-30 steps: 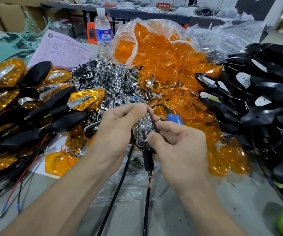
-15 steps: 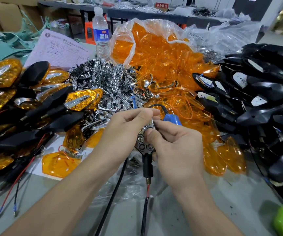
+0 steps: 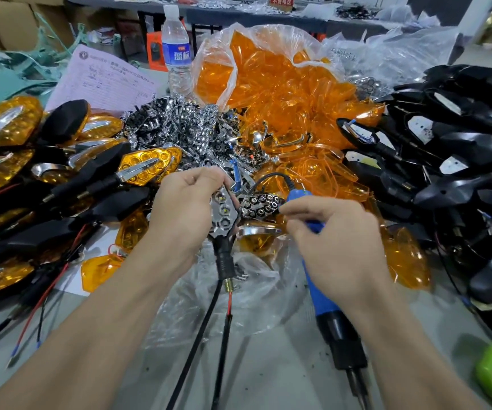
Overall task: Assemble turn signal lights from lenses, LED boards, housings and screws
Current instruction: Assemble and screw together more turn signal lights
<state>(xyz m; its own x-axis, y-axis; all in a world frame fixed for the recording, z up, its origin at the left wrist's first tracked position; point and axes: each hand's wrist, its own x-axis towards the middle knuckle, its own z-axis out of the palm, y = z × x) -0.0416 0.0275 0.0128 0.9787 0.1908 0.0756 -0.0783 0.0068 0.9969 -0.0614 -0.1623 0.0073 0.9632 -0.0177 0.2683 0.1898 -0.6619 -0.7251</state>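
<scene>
Hands hold one shiny piece each: left hand (image 3: 184, 208) grips a black housing (image 3: 222, 220), right hand (image 3: 332, 235) pinches a chrome reflector (image 3: 261, 205). Piles crowd three sides; bare table (image 3: 277, 377) lies near.

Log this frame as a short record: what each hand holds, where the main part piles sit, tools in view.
left hand: holds housing with chrome reflector, wires hanging below
right hand: fingers pinch a second chrome reflector
screwdriver: blue, lying on table under right hand
lens bag: orange lenses, centre back
reflector pile: centre, behind hands
finished lights: left side
black housings: right side
bottle: upright, back
</scene>
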